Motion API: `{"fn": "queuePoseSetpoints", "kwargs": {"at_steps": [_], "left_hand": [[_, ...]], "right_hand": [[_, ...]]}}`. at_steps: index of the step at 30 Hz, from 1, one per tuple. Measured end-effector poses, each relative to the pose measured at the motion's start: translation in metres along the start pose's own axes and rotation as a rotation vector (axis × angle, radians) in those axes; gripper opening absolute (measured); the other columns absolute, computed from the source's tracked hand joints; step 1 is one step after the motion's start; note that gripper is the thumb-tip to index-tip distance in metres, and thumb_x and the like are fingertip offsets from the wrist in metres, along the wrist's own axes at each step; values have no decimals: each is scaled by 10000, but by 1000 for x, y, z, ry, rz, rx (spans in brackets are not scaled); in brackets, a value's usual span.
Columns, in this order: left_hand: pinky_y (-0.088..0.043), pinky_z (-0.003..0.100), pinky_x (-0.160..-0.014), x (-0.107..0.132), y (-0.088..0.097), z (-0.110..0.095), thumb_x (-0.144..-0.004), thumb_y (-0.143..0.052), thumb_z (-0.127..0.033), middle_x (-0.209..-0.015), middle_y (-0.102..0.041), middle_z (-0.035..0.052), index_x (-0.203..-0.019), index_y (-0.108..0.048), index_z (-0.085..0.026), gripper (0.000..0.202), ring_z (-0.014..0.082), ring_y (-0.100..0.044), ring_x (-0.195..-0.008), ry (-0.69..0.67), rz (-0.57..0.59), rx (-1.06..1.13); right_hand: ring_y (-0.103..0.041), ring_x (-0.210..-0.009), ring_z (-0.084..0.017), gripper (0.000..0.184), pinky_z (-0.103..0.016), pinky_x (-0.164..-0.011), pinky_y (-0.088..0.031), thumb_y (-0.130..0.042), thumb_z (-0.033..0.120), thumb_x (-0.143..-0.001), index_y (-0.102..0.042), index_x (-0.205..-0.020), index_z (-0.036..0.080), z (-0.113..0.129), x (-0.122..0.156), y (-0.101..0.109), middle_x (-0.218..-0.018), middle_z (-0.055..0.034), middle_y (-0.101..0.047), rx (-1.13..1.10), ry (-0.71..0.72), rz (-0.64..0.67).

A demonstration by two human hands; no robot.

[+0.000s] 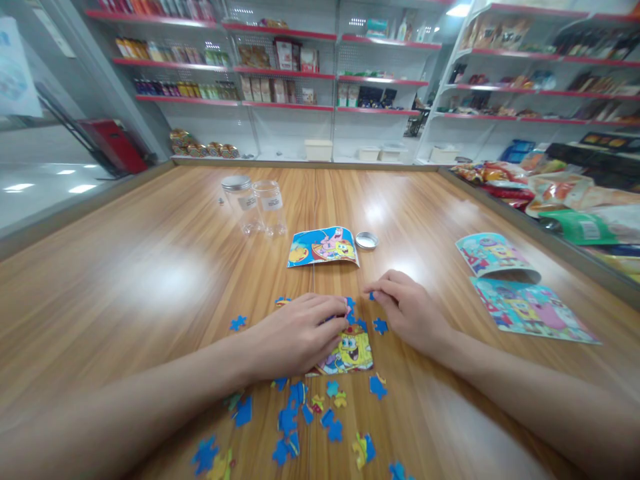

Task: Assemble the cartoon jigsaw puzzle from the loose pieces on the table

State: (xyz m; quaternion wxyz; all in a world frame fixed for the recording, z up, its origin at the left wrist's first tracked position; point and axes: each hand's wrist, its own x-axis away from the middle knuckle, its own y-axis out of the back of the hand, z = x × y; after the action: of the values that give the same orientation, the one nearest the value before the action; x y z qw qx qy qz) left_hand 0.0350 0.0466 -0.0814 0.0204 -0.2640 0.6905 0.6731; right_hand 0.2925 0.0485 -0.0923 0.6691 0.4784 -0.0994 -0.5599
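Observation:
My left hand (305,333) lies over the partly joined jigsaw puzzle (357,350), its fingers stretched out and resting on it. The hand hides the puzzle's left side; a yellow cartoon face and some blue show at the right. Just right of the puzzle, my right hand (413,310) has thumb and fingertips closed at a small blue puzzle piece (371,296), mostly covered by the fingers. Another blue piece (381,325) lies below that hand. Several loose blue and yellow pieces (295,400) are scattered on the near side of the puzzle.
Beyond the puzzle are a curled picture card (323,245) and a metal lid (367,241). A lidded clear jar (243,207) and an open one (270,208) stand behind. Two picture sheets (533,310) lie right. Packaged goods (575,193) sit beyond the wooden table's (150,280) right edge.

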Motion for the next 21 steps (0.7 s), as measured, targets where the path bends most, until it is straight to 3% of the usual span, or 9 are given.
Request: {"fn": "queuePoseSetpoints", "kwargs": {"at_steps": [6,10,21], "left_hand": [[-566,434,-985,0,-4,-1,-987,-509,-207,-1212,-656,156,-1163,-650,-111,245,267,-619,-1188,-23,-9,19],[-566,432,-995,1,-6,1,-968,-528,-196,-1212,-661,161,-1181,-641,-108,257,274,-611,-1216,-54,-46,16],[-563,426,-991,-5,-3,-2,-991,-540,-312,-1192,-669,166,-1210,-627,-109,311,278,-622,-1195,-131,-6,18]], "right_hand": [[-609,-710,-156,84,-293,-641,-469,-645,267,-932,-712,-912,220,4,-2,-1,-805,-7,-687,-149,-170,-64],[-601,-636,-148,120,-282,-581,-454,-696,338,-895,-721,-864,225,5,-3,-2,-735,8,-687,-192,-282,-19],[-580,-835,-213,99,-329,-688,-468,-664,251,-897,-694,-815,204,11,-6,0,-809,-45,-668,-50,-180,57]]}}
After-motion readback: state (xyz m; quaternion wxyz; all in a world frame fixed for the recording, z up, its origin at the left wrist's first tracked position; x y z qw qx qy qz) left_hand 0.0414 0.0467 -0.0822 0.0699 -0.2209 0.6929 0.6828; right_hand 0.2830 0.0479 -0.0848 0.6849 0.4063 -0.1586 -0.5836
